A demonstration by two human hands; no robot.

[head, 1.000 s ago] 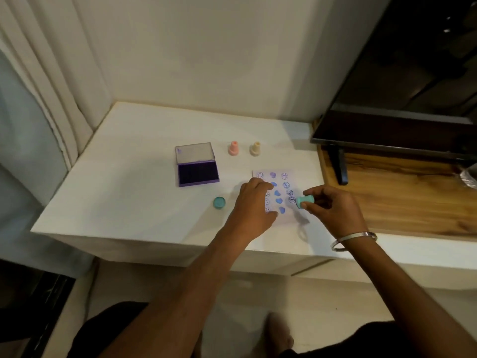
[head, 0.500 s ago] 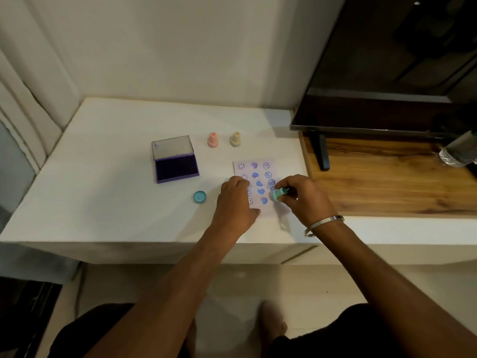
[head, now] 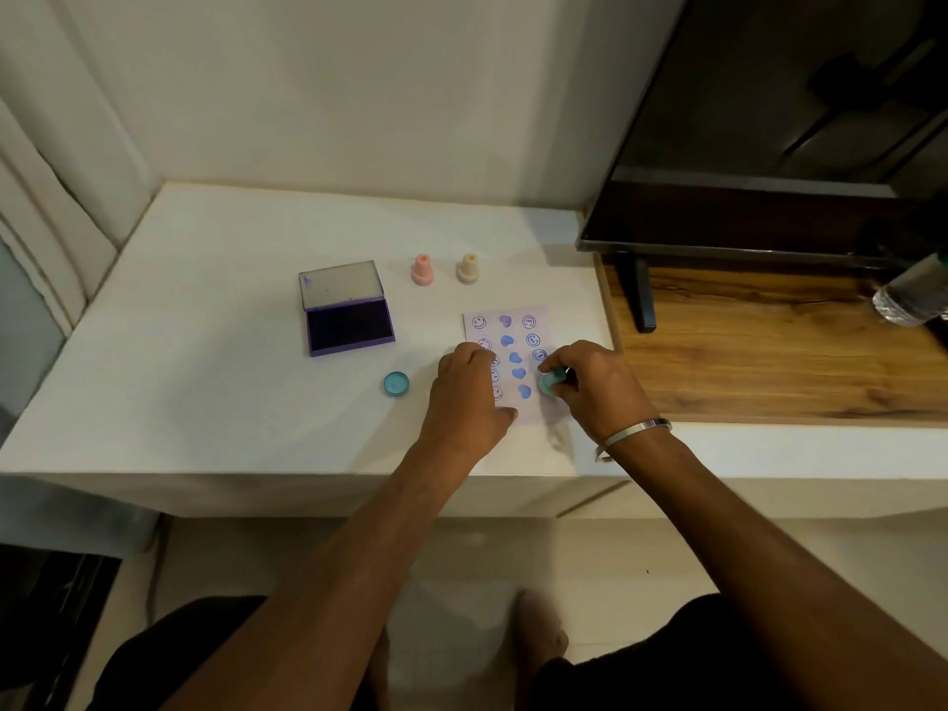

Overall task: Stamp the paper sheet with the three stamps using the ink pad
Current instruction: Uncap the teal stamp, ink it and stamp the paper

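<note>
A small paper sheet lies on the white table, covered with several blue smiley, heart and round prints in three columns. My left hand lies flat on the sheet's left side, hiding part of the smiley column. My right hand grips a teal stamp and holds it down on the sheet's lower right corner. A pink stamp and a beige stamp stand upright behind the sheet. The purple ink pad sits open to the left, lid raised.
A teal round cap lies left of my left hand. A dark screen on a stand rests on a wooden board at the right, with a plastic bottle at the far right. Wall behind, curtain at left.
My right hand has brought the teal stamp from above the sheet's right edge down onto its lower right corner. My left hand stays on the sheet. The camera has shifted.
</note>
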